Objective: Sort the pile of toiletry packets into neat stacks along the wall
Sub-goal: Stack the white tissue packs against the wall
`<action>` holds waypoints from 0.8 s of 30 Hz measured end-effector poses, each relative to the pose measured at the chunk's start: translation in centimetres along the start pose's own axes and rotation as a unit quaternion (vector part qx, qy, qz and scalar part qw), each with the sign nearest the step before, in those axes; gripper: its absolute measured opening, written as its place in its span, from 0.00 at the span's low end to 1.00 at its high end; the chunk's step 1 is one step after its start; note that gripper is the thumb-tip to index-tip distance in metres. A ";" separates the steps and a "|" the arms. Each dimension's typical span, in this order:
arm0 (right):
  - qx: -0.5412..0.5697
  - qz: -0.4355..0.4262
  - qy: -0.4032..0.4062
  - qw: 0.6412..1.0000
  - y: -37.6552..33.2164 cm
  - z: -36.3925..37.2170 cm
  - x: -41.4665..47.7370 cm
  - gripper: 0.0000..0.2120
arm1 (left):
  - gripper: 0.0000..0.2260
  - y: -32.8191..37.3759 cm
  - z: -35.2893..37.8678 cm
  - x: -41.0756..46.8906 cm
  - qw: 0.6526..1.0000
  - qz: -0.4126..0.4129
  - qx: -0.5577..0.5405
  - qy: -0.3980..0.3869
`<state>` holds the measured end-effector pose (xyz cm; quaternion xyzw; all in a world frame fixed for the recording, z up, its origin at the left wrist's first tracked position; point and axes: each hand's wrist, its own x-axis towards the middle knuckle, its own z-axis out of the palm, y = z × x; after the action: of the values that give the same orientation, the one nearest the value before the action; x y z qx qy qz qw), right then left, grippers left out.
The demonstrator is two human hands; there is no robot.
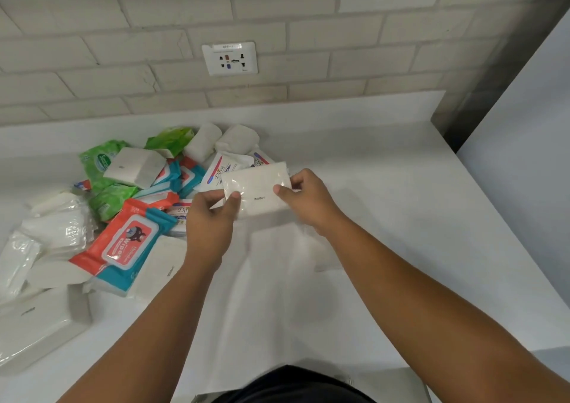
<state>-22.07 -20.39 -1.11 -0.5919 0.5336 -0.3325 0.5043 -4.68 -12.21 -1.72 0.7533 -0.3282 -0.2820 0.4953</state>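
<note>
A flat white packet (257,194) in glossy clear wrap, with a small dark line of print near the middle of its face, is held up off the white surface (385,186), in front of the right edge of the pile (129,205). It is rectangular and turns its broad face up toward the camera; its long axis runs left to right, the right end tipped a little higher and farther away than the left. Both bare forearms reach in from the bottom edge and meet at it. The left hand (209,217) pinches the lower left corner, thumb pressed on the front face and the other fingers curled behind, out of sight. The right hand (308,199) grips the right short edge the same way, thumb on the front and fingers wrapped round the back. To the left, nearest the person, a large white pack (34,325) lies flat on the surface, with crinkled clear-wrapped white packs (58,226) just beyond it. Beside those lies an orange and teal wipes pack (123,242), tilted, with more of its kind overlapping behind. Farther back, green packs (98,162) sit under a white folded pack (135,166), and Dove sachets (220,171) show just behind the held packet. Two white rolls (203,142) lie at the back of the heap, near the pale brick wall (277,26), where a white socket plate (229,58) is set above the surface
</note>
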 end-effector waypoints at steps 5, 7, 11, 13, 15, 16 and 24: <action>0.078 0.001 -0.032 0.996 -0.2 -4.0 -2.3 0.18 | 0.14 2.0 0.7 -2.4 0.986 -0.004 -0.128 -0.107; 0.091 -0.015 -0.026 0.995 0.0 -5.7 -3.4 0.15 | 0.16 2.4 1.4 -3.4 0.980 -0.007 -0.148 -0.132; 0.062 -0.022 0.034 0.997 1.0 -8.5 -5.4 0.05 | 0.13 2.8 3.4 -5.6 0.974 -0.034 -0.170 -0.147; 0.028 -0.010 0.054 0.998 1.8 -9.6 -6.1 0.05 | 0.12 2.6 4.4 -6.5 0.975 -0.042 -0.154 -0.154; 0.001 0.005 0.062 0.998 2.6 -10.2 -6.7 0.08 | 0.15 2.2 5.2 -7.1 0.978 -0.044 -0.121 -0.162; -0.009 0.011 0.064 0.998 3.1 -10.6 -7.1 0.09 | 0.15 2.0 5.8 -7.5 0.980 -0.045 -0.105 -0.165; -0.017 0.055 0.057 0.997 6.4 -12.2 -7.4 0.11 | 0.15 1.0 8.7 -9.0 0.984 -0.064 -0.045 -0.158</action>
<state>-36.87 -15.67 -2.83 -0.5503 0.5986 -0.3287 0.4804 -17.10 -10.41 -2.98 0.6953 -0.3406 -0.4435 0.4516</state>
